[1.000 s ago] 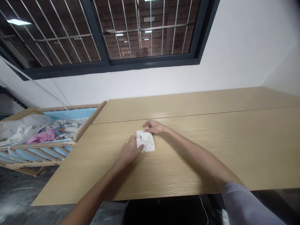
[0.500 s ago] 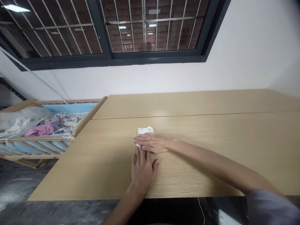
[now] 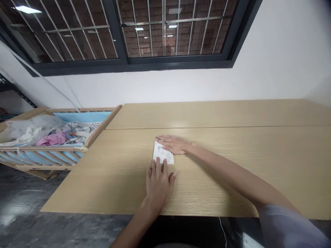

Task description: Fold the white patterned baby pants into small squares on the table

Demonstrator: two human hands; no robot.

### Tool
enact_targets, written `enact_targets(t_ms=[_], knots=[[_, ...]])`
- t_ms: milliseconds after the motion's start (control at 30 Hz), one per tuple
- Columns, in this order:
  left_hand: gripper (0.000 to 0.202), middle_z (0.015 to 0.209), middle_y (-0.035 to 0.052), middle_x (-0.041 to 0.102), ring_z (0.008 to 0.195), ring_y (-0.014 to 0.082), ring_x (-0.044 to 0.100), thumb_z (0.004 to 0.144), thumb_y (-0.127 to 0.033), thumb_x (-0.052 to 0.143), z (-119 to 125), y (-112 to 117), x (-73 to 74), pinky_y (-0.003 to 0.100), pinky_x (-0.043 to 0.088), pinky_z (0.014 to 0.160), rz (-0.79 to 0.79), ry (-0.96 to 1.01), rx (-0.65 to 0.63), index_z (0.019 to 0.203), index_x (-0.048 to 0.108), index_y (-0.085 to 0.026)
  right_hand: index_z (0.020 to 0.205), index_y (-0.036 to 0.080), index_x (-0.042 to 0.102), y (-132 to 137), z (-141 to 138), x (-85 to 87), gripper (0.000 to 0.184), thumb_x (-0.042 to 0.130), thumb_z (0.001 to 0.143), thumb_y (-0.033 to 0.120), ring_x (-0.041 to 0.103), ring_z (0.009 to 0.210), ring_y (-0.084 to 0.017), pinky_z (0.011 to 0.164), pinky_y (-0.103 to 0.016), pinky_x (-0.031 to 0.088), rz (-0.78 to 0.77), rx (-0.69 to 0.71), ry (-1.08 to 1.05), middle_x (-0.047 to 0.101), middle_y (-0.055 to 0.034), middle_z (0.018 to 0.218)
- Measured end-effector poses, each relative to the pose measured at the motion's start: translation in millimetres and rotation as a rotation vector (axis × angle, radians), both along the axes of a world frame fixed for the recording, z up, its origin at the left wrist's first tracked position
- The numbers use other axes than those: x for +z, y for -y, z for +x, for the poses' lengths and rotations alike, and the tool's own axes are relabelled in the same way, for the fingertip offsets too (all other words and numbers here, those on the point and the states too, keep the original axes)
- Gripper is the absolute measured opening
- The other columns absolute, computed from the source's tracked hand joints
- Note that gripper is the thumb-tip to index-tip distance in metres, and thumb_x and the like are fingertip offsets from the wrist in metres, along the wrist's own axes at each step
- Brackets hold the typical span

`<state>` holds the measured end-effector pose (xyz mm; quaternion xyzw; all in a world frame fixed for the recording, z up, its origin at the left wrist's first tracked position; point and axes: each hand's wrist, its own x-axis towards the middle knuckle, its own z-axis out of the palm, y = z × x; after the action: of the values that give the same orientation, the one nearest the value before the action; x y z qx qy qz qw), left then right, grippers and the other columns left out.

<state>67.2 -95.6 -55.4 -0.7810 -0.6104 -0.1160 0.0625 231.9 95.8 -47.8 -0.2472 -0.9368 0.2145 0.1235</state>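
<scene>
While right hand (image 3: 173, 144) lies flat, cloth (image 3: 162, 156) beneath

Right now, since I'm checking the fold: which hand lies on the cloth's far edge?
The right hand, flat across the far edge of the folded white cloth; the left hand lies at its near edge, fingertips just reaching it.

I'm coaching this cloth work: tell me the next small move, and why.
Probably slide the right hand sideways off the folded cloth to smooth it: it lies flat on the table, right palm on its far edge, left hand pinning its near edge.
</scene>
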Motion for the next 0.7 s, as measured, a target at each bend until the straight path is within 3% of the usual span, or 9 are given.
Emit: enact_targets(t_ms=[133, 200, 267, 333, 433, 533, 633, 700], knots=[[0.049, 0.139, 0.02, 0.06, 0.124, 0.0335, 0.059, 0.101, -0.045, 0.042, -13, -15, 26.4, 0.051, 0.046, 0.102, -0.079, 0.08, 0.014, 0.139, 0.053, -0.016, 0.159, 0.025, 0.031, 2, 4, 14.6, 0.061, 0.029, 0.106, 0.054, 0.022, 0.154, -0.023, 0.126, -0.042, 0.014, -0.007, -0.133, -0.033, 0.026, -0.0044, 0.166], [0.049, 0.125, 0.0185, 0.067, 0.113, 0.0321, 0.065, 0.102, -0.047, 0.037, -24, -30, 41.8, 0.048, 0.048, 0.097, -0.116, 0.079, 0.106, 0.132, 0.057, -0.014, 0.154, 0.021, 0.041, 3, 8, 24.2, 0.059, 0.029, 0.106, 0.053, 0.032, 0.149, -0.026, 0.123, -0.045, 0.021, 0.031, -0.269, -0.096, 0.039, -0.0102, 0.16], [0.053, 0.118, 0.021, 0.068, 0.11, 0.0359, 0.065, 0.102, -0.05, 0.032, -35, -48, 52.7, 0.05, 0.047, 0.094, -0.165, 0.04, 0.219, 0.123, 0.06, -0.01, 0.143, 0.015, 0.056, 4, 10, 30.2, 0.054, 0.035, 0.105, 0.048, 0.049, 0.135, -0.028, 0.115, -0.044, 0.034, 0.053, -0.393, -0.168, 0.056, -0.017, 0.144], [0.058, 0.117, 0.025, 0.067, 0.11, 0.0396, 0.064, 0.101, -0.052, 0.03, -43, -68, 56.7, 0.051, 0.046, 0.094, -0.231, 0.017, 0.272, 0.116, 0.063, -0.006, 0.13, 0.012, 0.066, 7, 9, 30.7, 0.045, 0.047, 0.102, 0.042, 0.06, 0.115, -0.026, 0.102, -0.04, 0.044, 0.033, -0.449, -0.214, 0.066, -0.0182, 0.124], [0.059, 0.113, 0.025, 0.07, 0.107, 0.0385, 0.067, 0.099, -0.055, 0.032, -44, -94, 52.6, 0.048, 0.048, 0.091, -0.314, 0.038, 0.233, 0.112, 0.065, -0.007, 0.116, 0.012, 0.072, 13, 3, 22.9, 0.032, 0.059, 0.095, 0.034, 0.063, 0.091, -0.021, 0.084, -0.033, 0.048, -0.009, -0.413, -0.221, 0.07, -0.013, 0.105], [0.051, 0.114, 0.0231, 0.071, 0.104, 0.0339, 0.069, 0.097, -0.051, 0.037, -38, -107, 47.4, 0.041, 0.049, 0.086, -0.355, 0.075, 0.163, 0.11, 0.066, -0.011, 0.107, 0.013, 0.072, 22, -5, 14.8, 0.027, 0.064, 0.089, 0.03, 0.061, 0.085, -0.019, 0.077, -0.03, 0.046, -0.012, -0.403, -0.217, 0.07, -0.0101, 0.098], [0.041, 0.106, 0.0191, 0.073, 0.096, 0.0286, 0.07, 0.097, -0.043, 0.04, -35, -102, 52.9, 0.035, 0.048, 0.079, -0.349, 0.128, 0.08, 0.104, 0.066, -0.013, 0.104, 0.013, 0.068, 38, -10, 15.3, 0.022, 0.065, 0.087, 0.027, 0.059, 0.082, -0.018, 0.073, -0.029, 0.044, -0.087, -0.454, -0.267, 0.068, -0.0085, 0.097], [0.035, 0.096, 0.0123, 0.074, 0.086, 0.0235, 0.068, 0.095, -0.04, 0.041, -40, -86, 64.6, 0.031, 0.046, 0.073, -0.329, 0.167, 0.017, 0.097, 0.066, -0.016, 0.1, 0.015, 0.064, 58, -14, 22.0, 0.019, 0.065, 0.085, 0.027, 0.058, 0.079, -0.017, 0.07, -0.029, 0.044, -0.166, -0.477, -0.315, 0.067, -0.007, 0.094]])
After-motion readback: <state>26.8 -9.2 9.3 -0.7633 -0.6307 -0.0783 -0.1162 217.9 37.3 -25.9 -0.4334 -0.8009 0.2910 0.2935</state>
